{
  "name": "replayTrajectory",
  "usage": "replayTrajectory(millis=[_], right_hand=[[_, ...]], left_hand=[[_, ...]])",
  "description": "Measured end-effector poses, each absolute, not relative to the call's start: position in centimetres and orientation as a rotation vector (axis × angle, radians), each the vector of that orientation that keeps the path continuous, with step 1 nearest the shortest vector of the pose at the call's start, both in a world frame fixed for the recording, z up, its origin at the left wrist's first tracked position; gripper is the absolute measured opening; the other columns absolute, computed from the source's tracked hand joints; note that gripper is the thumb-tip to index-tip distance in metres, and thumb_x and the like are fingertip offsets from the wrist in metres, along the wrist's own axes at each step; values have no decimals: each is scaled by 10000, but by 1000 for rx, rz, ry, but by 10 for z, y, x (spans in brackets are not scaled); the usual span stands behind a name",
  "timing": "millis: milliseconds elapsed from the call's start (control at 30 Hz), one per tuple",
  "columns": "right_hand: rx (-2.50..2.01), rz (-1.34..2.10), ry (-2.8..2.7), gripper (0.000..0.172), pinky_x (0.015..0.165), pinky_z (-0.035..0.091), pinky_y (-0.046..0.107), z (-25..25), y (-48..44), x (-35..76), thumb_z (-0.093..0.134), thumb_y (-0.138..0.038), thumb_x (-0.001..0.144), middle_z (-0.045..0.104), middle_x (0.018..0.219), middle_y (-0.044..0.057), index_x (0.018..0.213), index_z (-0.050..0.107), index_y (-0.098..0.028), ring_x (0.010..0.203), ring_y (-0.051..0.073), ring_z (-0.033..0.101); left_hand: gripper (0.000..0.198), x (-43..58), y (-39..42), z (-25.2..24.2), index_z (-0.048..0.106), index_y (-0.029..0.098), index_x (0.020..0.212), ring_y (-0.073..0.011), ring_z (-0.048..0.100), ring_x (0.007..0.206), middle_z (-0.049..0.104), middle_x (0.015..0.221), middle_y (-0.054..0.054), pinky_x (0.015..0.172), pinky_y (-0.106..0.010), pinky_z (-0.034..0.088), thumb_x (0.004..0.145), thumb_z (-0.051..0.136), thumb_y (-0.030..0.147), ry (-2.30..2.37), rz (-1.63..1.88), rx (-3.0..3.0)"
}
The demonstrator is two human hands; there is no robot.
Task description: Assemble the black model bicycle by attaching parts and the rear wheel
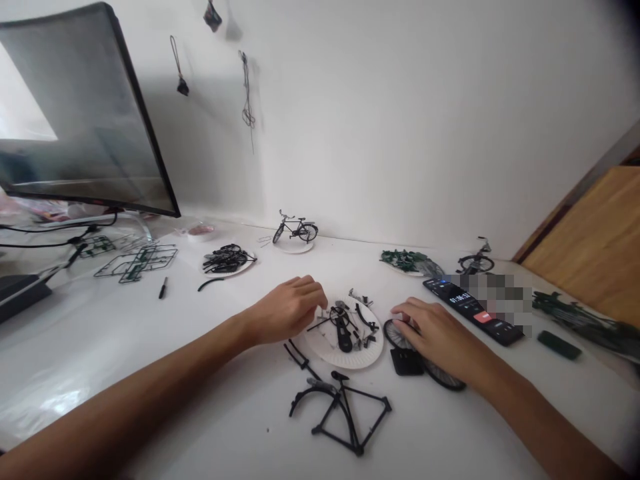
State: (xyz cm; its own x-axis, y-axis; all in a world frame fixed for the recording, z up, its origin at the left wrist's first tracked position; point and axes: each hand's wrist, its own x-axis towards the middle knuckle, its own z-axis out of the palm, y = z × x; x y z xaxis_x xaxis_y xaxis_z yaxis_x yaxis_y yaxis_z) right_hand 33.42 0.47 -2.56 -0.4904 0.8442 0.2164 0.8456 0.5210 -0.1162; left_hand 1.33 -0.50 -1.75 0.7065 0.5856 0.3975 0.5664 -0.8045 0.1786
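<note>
L hand [286, 311]: palm dn, fingers curled | R hand [434, 331]: palm dn, fingers curved

A monitor [80, 110] is stood tilted at the left of the table [65, 347], with cables [45, 233] run near its base. A black marker [163, 288] is left lying nearby. A phone [473, 310] is laid flat at right, timer shown, partly blurred; a dark green block [559, 345] is placed just beside it. Cords [247, 90] are hung on the white wall [400, 113].

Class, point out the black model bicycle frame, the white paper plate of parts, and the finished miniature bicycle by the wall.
Black model bicycle frame [363, 396], head view, top tube.
White paper plate [345, 360], head view, front rim.
Black miniature bicycle [307, 233], head view, rear wheel.
</note>
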Motion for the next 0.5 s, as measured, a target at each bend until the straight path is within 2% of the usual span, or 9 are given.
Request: replayTrajectory(millis=[100,200,367,433,500], right_hand=[[-1379,-108,-2481,228,863,492,450,-28,3,327,482,-271,966,694,980,84,1036,681,-185,903,261,640],[-1262,-217,-2417,205,880,481,459,-27,-1,317,494,-236,964,688,979,81,1058,667,-179,925,259,619],[-1010,-117,-2451,174,918,475,426,-20,-17,298,489,-206,981,677,1001,74,1064,642,-193,988,233,599],[-949,-19,-2532,186,951,468,432,-18,-24,293,514,-211,970,671,1063,71,1114,632,-212,1051,237,583],[-925,73,-2604,213,976,462,431,-17,-28,291,522,-198,960,665,1105,59,1140,629,-236,1103,235,566]], left_hand=[[144,21,-15,-18,590,166,1052,-191,563,926,650,980,-57,876,-326,450,965,476,155,906,573,2923],[134,22,-16,-21,587,169,1076,-201,569,952,646,1004,-61,881,-336,457,966,513,193,946,512,2942],[160,15,-8,-17,583,158,1095,-191,568,950,647,1037,-62,868,-338,455,988,464,162,1015,532,3017],[207,7,-7,-6,591,141,1027,-177,554,881,645,988,-59,819,-332,445,971,407,65,1057,548,3112],[255,-1,-12,7,571,145,828,-164,507,756,609,822,-38,736,-326,419,922,388,-6,1123,503,3199]])
